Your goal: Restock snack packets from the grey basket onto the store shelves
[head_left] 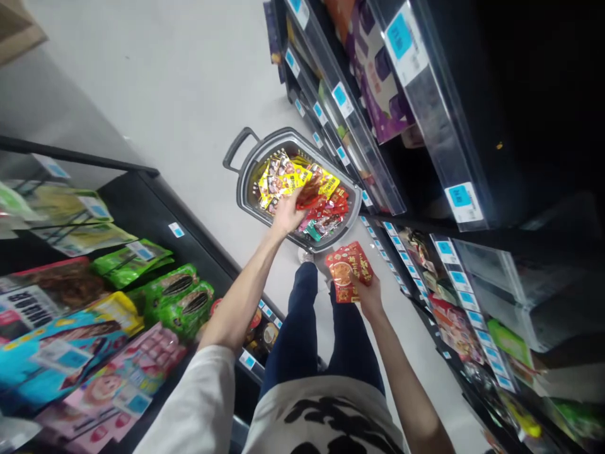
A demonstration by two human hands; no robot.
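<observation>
A grey shopping basket (246, 183) with a dark handle stands on the floor ahead of my legs, filled with several yellow and red snack packets. My left hand (287, 214) reaches down over the basket, fingers closed on a red snack packet (309, 194) just above the pile. My right hand (367, 295) is held nearer my body, to the right of the basket, gripping a small stack of red packets (348, 270) fanned upward.
Shop shelves flank a narrow aisle. The left shelf (142, 208) holds green, blue and pink snack bags. The right shelving (425, 126) carries blue price tags and assorted packets. Pale floor (179, 82) stretches beyond the basket.
</observation>
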